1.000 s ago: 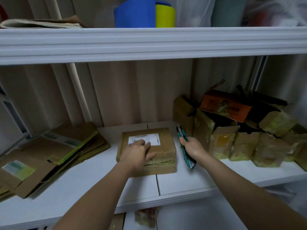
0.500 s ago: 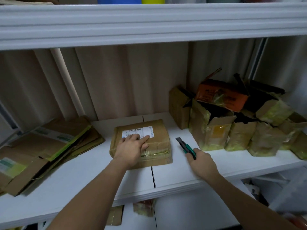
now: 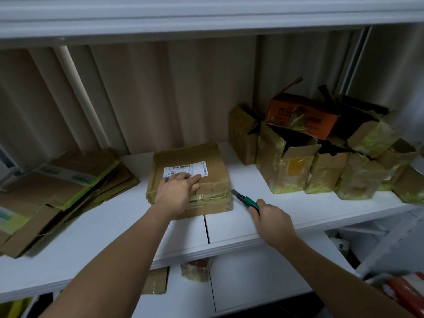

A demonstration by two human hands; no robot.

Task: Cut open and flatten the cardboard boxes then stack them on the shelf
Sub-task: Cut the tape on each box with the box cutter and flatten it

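Flattened cardboard stack lies at shelf left; sealed box sits mid-shelf; your left hand presses flat on its label, fingers straight; your right hand grips green cutter, tip at box's right edge; opened boxes crowd right.
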